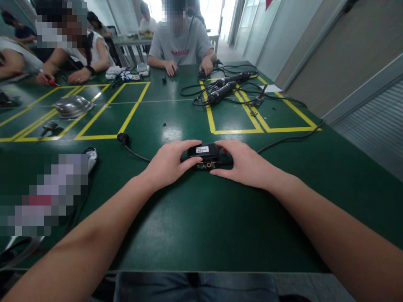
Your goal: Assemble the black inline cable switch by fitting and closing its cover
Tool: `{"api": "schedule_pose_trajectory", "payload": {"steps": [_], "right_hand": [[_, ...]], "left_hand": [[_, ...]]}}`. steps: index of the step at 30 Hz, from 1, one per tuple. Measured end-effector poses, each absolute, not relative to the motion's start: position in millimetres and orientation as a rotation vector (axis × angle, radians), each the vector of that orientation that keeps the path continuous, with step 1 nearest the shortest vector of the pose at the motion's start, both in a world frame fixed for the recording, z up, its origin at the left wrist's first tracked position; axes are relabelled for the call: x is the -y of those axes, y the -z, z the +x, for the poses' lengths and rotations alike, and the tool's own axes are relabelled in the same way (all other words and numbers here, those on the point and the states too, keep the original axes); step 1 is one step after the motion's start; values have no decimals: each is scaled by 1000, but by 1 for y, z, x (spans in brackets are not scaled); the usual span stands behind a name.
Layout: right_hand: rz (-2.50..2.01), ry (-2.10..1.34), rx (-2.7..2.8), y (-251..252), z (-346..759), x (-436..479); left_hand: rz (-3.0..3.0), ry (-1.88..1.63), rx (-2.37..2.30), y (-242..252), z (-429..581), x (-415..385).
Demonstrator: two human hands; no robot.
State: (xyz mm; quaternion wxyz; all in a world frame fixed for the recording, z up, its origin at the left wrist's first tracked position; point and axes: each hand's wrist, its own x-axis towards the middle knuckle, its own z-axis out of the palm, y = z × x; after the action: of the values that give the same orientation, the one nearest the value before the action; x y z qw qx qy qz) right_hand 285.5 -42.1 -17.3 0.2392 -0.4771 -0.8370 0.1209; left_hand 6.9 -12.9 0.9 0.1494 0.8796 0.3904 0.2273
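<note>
Item one: a black case point(214, 152), low on the green table point(201, 235) in front of the seated worker, held between two bare hands; on its top a white label point(202, 149) with lines of print, too small for me to read from where I stand. Left hand point(168, 161): clamped on the case's left end, fingers above, thumb at the near side. Right hand point(247, 163): closed around the right end, thumb low. Below the top shell, a circuit board point(206, 165), partly showing. Item two: a black plug point(123, 138) on a cord running to the left hand; another cable point(289, 138) runs from behind the right hand toward the table's right edge. Item three: a long object point(50, 188) at left, pixelated, one red block visible, any wording illegible. Item four: a shiny metal bowl point(74, 107), farther left. Item five: black corded tools point(222, 92), across yellow tape point(236, 131). Item six: a co-worker's grey shirt point(179, 44), red chest lettering, apparently "wassup".
</note>
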Motion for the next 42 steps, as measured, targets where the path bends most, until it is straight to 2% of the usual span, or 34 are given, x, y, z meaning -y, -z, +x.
{"api": "schedule_pose_trajectory", "payload": {"steps": [3,9,15,20,31,42], "right_hand": [[-1319,-373,2291,11,288,43],[-1284,-462,2300,2,292,41],[-1260,-545,2279,3,293,39],[-1262,-607,2261,1,290,42],[-1246,-508,2198,2,289,44],[-1298,-604,2166,-1,298,38]], "left_hand": [[2477,-701,-1328,0,4,7],[2444,-564,-1485,8,1,-5],[2628,-730,-1241,1,-2,-1],[2692,-479,-1025,-9,1,11],[2569,-543,-1053,-10,4,12],[2386,-619,-1010,-13,-3,8]]}}
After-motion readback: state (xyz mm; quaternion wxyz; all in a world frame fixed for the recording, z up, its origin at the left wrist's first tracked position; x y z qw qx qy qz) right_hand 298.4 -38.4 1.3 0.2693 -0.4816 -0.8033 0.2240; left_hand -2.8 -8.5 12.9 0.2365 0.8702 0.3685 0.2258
